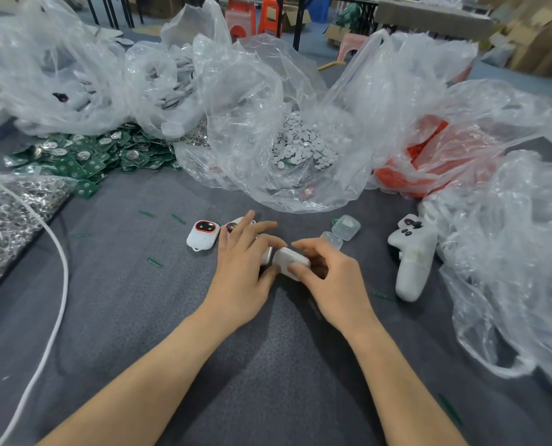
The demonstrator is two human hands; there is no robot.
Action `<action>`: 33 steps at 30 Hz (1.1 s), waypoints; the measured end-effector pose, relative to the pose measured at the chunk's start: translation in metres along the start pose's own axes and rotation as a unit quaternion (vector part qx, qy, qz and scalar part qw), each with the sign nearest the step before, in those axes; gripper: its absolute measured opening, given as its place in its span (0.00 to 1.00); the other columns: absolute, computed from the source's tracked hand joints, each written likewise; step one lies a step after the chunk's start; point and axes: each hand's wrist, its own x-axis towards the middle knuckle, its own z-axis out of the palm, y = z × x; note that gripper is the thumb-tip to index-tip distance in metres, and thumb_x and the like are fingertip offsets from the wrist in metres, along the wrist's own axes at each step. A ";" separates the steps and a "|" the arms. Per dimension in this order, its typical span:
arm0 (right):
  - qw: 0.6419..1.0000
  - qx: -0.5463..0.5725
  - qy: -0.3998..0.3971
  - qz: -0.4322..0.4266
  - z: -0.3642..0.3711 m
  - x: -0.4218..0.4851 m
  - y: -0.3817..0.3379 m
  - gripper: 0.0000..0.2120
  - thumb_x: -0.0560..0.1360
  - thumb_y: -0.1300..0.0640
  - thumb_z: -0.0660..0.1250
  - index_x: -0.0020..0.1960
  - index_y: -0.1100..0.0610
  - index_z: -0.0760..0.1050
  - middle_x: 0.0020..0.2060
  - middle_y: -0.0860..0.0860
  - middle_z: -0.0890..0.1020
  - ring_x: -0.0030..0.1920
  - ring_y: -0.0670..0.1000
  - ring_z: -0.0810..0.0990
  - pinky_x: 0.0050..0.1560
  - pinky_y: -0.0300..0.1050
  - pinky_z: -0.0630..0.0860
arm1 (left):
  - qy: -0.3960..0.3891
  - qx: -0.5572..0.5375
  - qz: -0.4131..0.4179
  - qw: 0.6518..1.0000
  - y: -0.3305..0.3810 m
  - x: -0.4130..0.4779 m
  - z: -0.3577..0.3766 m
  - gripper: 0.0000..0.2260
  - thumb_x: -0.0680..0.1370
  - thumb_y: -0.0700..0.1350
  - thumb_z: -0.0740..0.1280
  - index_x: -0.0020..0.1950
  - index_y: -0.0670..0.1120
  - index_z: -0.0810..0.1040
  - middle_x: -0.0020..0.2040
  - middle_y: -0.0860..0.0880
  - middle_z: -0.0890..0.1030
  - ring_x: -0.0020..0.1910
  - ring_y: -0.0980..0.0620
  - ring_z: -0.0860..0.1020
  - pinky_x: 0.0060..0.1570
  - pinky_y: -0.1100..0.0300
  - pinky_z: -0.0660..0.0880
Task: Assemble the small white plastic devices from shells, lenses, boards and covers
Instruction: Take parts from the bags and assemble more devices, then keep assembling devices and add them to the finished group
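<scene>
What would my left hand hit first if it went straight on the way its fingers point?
Your left hand would probably meet the crumpled clear bag of white discs first, though depth is unclear.

Fingers (313, 246) around white device (292, 258)

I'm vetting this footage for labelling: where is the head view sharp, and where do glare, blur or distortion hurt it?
Head view: the left hand, right hand and white device between them are sharp; glare whitens the clear plastic bags, veiling their contents; the far stools are soft; wide-angle stretch enlarges the forearms.
</scene>
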 end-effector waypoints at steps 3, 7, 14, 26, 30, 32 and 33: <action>0.999 -0.005 0.014 -0.033 -0.002 0.000 -0.001 0.09 0.73 0.63 0.72 0.52 0.55 0.81 0.45 0.48 0.83 0.46 0.45 0.80 0.49 0.37 0.76 | 0.002 -0.129 -0.016 0.992 0.006 -0.001 -0.003 0.11 0.76 0.35 0.68 0.54 0.49 0.76 0.52 0.56 0.81 0.56 0.65 0.75 0.57 0.65 0.70; 0.998 0.047 0.024 -0.035 -0.004 -0.003 -0.004 0.10 0.72 0.63 0.72 0.52 0.53 0.81 0.44 0.46 0.83 0.46 0.46 0.81 0.49 0.44 0.79 | 0.020 -0.177 -0.016 0.984 0.013 0.000 -0.006 0.10 0.79 0.37 0.65 0.55 0.52 0.76 0.47 0.61 0.80 0.46 0.64 0.79 0.47 0.74 0.71; 0.998 0.050 0.008 -0.033 -0.004 -0.004 -0.005 0.06 0.72 0.60 0.73 0.48 0.54 0.81 0.43 0.48 0.83 0.44 0.45 0.81 0.47 0.42 0.78 | -0.007 -0.239 -0.039 0.970 0.015 0.000 -0.007 0.08 0.79 0.39 0.64 0.50 0.53 0.75 0.47 0.52 0.83 0.45 0.57 0.82 0.43 0.63 0.80; 0.988 0.154 0.020 0.006 -0.002 -0.004 -0.006 0.07 0.72 0.62 0.72 0.47 0.52 0.82 0.40 0.46 0.85 0.41 0.45 0.83 0.44 0.38 0.79 | 0.023 -0.367 -0.116 0.923 0.013 0.002 -0.002 0.05 0.80 0.38 0.63 0.47 0.47 0.76 0.43 0.53 0.83 0.44 0.54 0.83 0.41 0.55 0.82; 0.977 0.208 0.051 0.010 -0.002 -0.002 -0.003 0.12 0.74 0.67 0.69 0.46 0.50 0.81 0.40 0.45 0.85 0.40 0.46 0.83 0.43 0.35 0.78 | 0.003 -0.403 -0.120 0.907 0.017 0.002 -0.004 0.11 0.79 0.32 0.62 0.54 0.48 0.77 0.46 0.57 0.83 0.48 0.56 0.82 0.46 0.61 0.80; 0.979 0.200 0.047 0.005 -0.002 -0.002 -0.002 0.11 0.74 0.66 0.69 0.47 0.50 0.81 0.41 0.45 0.85 0.40 0.47 0.84 0.42 0.36 0.78 | -0.011 -0.364 -0.106 0.925 0.018 0.001 -0.005 0.14 0.78 0.33 0.64 0.57 0.50 0.77 0.49 0.55 0.82 0.49 0.57 0.81 0.48 0.63 0.79; 0.980 0.194 0.045 0.003 -0.002 -0.002 -0.002 0.11 0.74 0.65 0.69 0.47 0.50 0.81 0.41 0.45 0.85 0.41 0.47 0.84 0.41 0.36 0.78 | -0.013 -0.348 -0.104 0.931 0.018 0.001 -0.006 0.14 0.78 0.33 0.65 0.57 0.50 0.77 0.50 0.55 0.82 0.49 0.58 0.81 0.48 0.64 0.78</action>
